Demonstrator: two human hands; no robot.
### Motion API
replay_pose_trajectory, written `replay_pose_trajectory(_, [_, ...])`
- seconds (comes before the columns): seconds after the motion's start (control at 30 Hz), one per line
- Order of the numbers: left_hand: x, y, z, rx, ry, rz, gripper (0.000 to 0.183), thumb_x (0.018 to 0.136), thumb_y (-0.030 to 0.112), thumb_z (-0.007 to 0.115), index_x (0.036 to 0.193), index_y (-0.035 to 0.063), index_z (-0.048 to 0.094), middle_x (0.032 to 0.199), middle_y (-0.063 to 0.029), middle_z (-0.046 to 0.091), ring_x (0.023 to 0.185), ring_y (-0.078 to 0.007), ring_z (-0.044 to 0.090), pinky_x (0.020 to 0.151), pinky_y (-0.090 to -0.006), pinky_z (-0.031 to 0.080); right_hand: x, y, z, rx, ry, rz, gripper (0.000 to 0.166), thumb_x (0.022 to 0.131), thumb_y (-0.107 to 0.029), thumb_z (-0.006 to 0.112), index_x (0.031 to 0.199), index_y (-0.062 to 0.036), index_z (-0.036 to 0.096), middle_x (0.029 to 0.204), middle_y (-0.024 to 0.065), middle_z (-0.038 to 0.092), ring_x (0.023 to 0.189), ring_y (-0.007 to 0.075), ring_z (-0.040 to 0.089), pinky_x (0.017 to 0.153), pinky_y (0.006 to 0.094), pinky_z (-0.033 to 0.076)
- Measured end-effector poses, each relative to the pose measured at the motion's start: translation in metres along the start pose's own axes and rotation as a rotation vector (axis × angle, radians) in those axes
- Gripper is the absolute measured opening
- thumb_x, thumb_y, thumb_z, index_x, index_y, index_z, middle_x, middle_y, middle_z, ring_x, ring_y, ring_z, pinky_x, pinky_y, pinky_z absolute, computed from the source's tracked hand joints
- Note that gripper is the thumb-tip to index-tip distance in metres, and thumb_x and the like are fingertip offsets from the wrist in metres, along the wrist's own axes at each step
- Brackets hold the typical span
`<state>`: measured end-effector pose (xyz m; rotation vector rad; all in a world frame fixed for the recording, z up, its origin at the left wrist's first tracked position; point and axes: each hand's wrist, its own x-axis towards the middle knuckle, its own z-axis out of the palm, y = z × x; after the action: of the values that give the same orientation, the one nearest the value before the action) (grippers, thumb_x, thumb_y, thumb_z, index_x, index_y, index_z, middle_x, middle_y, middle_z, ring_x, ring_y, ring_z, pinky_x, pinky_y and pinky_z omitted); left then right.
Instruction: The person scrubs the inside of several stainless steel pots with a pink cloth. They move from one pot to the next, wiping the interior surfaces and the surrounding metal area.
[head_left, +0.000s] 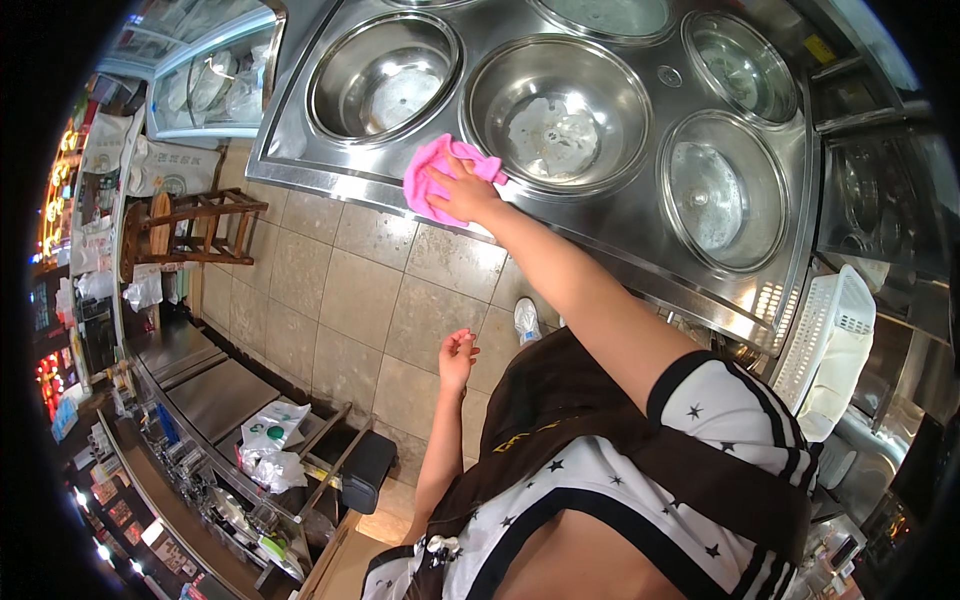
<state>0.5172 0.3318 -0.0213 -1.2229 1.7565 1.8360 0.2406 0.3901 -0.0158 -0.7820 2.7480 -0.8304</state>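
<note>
My right hand (466, 189) presses a pink cloth (424, 174) onto the front rim of a stainless steel counter (577, 217), fingers spread over the fabric. Part of the cloth hangs over the counter's front edge. Just beyond it, a large round steel basin (555, 139) set into the counter has a wet patch on its bottom. To its left is another round steel basin (405, 97), and an oval-looking one (720, 202) lies to the right. Down by my side, over the tiled floor, my left hand (457, 356) holds nothing, its fingers loosely bent.
A wooden stool (225, 225) stands on the tiled floor (360, 292) at left. Behind me at lower left runs a steel work counter (221, 394) with plastic bags (274, 439). A white perforated basket (814, 337) sits at right, past the counter's end. A glass-lidded freezer (214, 82) is at upper left.
</note>
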Motion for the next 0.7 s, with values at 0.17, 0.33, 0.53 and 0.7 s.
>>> replay_pose_trajectory(0.17, [-0.005, 0.004, -0.006, -0.036, -0.061, 0.014, 0.024, 0.081, 0.026, 0.049, 0.099, 0.0096, 0.048, 0.091, -0.0025, 0.056, 0.071, -0.0119, 0.054, 0.060, -0.0240, 0.040, -0.062, 0.042, -0.008, 0.066, 0.094, -0.121, 0.040, 0.078, -0.031, 0.046, 0.116, -0.0210, 0.042, 0.124, 0.0124, 0.033, 0.110, 0.0319, 0.035, 0.091, 0.0379, 0.031])
replay_pose_trajectory(0.33, [-0.004, -0.004, 0.005, 0.140, -0.085, 0.007, 0.023, 0.081, 0.023, 0.049, 0.099, 0.0082, 0.049, 0.088, -0.0021, 0.057, 0.068, -0.0110, 0.053, 0.058, -0.0231, 0.040, -0.249, 0.118, -0.079, -0.006, 0.231, 0.311, 0.033, 0.082, -0.022, 0.040, 0.113, -0.0122, 0.045, 0.113, 0.0099, 0.046, 0.104, 0.0243, 0.042, 0.088, 0.0350, 0.033])
replay_pose_trajectory(0.53, [0.005, 0.049, 0.106, 0.237, -0.312, 0.304, 0.018, 0.078, 0.012, 0.052, 0.092, 0.0017, 0.051, 0.077, -0.0033, 0.054, 0.065, -0.0089, 0.050, 0.057, -0.0214, 0.043, -0.360, 0.260, -0.163, 0.221, 0.726, 0.760, 0.022, 0.084, -0.022, 0.040, 0.095, -0.0040, 0.048, 0.077, 0.0138, 0.053, 0.076, 0.0222, 0.052, 0.066, 0.0338, 0.042])
replay_pose_trajectory(0.7, [-0.010, 0.106, 0.201, 0.174, -0.418, 0.374, 0.018, 0.080, 0.015, 0.051, 0.093, 0.0018, 0.051, 0.075, -0.0012, 0.053, 0.063, -0.0073, 0.048, 0.057, -0.0197, 0.041, -0.299, 0.261, -0.287, 1.057, 1.000, 0.693, 0.040, 0.087, -0.036, 0.031, 0.103, -0.0027, 0.044, 0.089, 0.0073, 0.051, 0.078, 0.0152, 0.050, 0.071, 0.0291, 0.042])
